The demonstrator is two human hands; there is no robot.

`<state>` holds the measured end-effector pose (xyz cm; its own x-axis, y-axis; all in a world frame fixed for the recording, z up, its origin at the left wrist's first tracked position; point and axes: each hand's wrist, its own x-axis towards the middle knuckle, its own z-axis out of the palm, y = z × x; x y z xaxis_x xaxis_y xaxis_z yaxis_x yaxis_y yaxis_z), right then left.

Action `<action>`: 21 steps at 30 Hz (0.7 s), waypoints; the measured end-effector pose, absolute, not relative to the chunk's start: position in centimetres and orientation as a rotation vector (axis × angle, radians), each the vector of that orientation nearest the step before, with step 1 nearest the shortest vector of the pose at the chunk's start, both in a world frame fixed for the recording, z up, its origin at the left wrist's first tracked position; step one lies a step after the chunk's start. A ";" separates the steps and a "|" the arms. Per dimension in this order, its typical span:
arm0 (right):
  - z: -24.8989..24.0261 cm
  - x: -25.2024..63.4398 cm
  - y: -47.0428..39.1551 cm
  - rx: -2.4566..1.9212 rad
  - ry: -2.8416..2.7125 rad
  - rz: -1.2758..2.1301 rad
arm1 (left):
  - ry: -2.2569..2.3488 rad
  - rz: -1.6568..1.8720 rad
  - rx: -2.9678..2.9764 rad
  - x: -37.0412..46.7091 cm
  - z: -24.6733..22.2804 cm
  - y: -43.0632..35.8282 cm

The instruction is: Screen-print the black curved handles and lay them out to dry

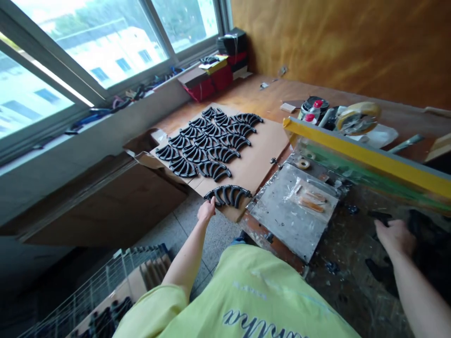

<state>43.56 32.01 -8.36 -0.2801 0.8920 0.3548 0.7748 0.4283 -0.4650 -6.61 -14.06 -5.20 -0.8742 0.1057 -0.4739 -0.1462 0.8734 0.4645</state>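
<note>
So the room's got a big window [158,28] along the far left and a brown, wood-toned wall [338,42] across the far side. Under that sits a long brown worktable [271,101], kinda scuffed, and messy toward the right. A cardboard sheet [262,141] lies flat on its left part, with a grey plate [282,211] just right of it and a yellow-edged bar [369,150] slanting along behind the plate. Far-right clutter includes a fat tape roll [357,117]. The far-left part of the cardboard is packed with rows of ribbed black fans [213,136], all laid flat, and there's a bare stretch to their right. At the near right there's a dark heap [428,239] of stuff, too murky to make out. Now the bit that matters: one curved black strip [232,195] lies by itself on the near edge of the cardboard, long axis running left to right, bowed toward the far side. The left hand [206,210] is way closer, coming in from the near side, fingers curled closed and looking like they're pinching its left end, so the rest of it stretches off to their right. The right hand [394,234] is well apart, just beside the heap; it's blurry, so I can't tell how far open those fingers are or if they've got anything.
</note>
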 end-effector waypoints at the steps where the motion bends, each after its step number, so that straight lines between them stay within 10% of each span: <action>1: -7.6 43.1 31.5 -1.507 -1.997 0.325 | 2.552 0.665 -0.014 -6.7 -5.2 -14.2; 21: 1.3 24.8 19.4 -0.656 -2.676 0.208 | 3.016 0.986 0.424 -1.7 -6.2 -13.8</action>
